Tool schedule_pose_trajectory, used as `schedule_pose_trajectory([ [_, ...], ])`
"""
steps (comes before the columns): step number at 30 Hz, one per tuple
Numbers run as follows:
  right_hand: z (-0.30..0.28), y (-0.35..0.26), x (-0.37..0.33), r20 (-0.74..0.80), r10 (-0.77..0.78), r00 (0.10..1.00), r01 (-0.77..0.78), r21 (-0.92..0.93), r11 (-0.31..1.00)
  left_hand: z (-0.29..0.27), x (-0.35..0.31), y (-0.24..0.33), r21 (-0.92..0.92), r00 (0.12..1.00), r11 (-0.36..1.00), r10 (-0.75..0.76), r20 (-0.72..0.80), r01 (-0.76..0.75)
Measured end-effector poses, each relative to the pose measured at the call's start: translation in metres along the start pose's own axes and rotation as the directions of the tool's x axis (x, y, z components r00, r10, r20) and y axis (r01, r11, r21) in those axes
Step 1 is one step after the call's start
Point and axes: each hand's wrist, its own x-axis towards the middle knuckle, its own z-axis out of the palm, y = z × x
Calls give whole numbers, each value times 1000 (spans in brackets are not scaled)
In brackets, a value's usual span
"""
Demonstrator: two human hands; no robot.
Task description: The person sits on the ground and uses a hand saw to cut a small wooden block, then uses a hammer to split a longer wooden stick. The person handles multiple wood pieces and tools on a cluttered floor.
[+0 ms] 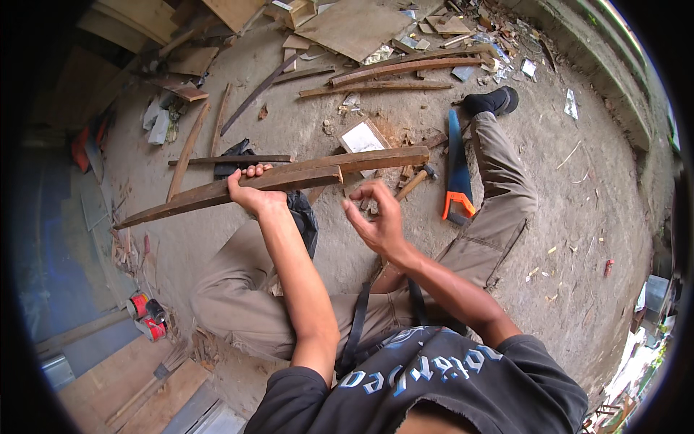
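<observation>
My left hand (259, 197) grips two long brown wooden strips that lie against each other. The nearer wooden strip (181, 201) runs from the left to an end close to my right hand. Behind it, the other wooden strip (383, 159) reaches further right. My right hand (379, 220) hovers just below these ends, apart from the wood, with fingers loosely curled, a gap at the thumb and nothing visible in it. On the ground beyond it are a hammer (413, 184) and a handsaw with an orange handle (455, 166).
My legs stretch across the dirt ground, with a black bag (303, 220) between them. A framed white panel (361, 137) lies ahead. Several wooden strips (405, 69) and boards (354, 30) are scattered further off. Red cans (150, 327) stand at the lower left.
</observation>
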Motion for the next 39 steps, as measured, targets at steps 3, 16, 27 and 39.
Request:
schedule_pose_trajectory([
  [3, 17, 17, -7, 117, 268, 956, -291, 456, 841, 1, -2, 0, -8, 1000, 1000, -30, 7, 30],
  [16, 22, 54, 43, 151, 223, 963, -248, 817, 521, -13, -4, -29, -23, 992, 1000, -8, -125, 5],
  [27, 22, 29, 66, 29, 415, 909, -247, 842, 480, 3, -27, -40, 121, 999, 991, 51, 0, -51],
  [39, -8, 80, 56, 180, 539, 823, -324, 928, 184, -37, -59, -62, 639, 853, 715, -118, 509, -282],
])
